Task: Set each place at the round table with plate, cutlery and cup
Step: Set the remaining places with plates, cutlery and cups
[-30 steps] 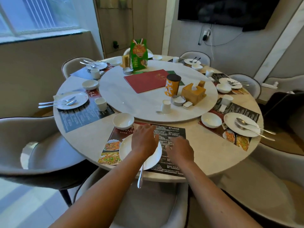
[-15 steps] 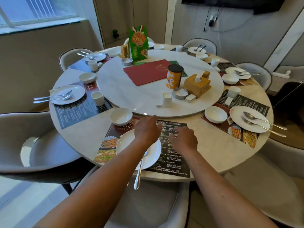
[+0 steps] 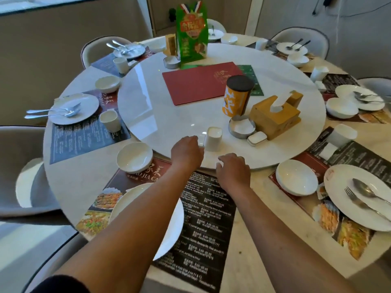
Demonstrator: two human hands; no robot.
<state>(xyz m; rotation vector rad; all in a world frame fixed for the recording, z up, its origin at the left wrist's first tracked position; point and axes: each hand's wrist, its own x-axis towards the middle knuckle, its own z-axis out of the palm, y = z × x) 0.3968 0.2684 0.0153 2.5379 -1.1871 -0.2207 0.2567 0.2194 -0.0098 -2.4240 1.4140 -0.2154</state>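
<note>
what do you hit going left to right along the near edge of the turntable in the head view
small white bowl → left hand → white cup → right hand → little white lidded dish → shallow white bowl

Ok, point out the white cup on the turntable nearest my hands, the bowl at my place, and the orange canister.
white cup (image 3: pixel 212 138), head view, middle of its side wall.
bowl (image 3: pixel 134 157), head view, inside of its basin.
orange canister (image 3: pixel 236 100), head view, printed side below the dark lid.
</note>
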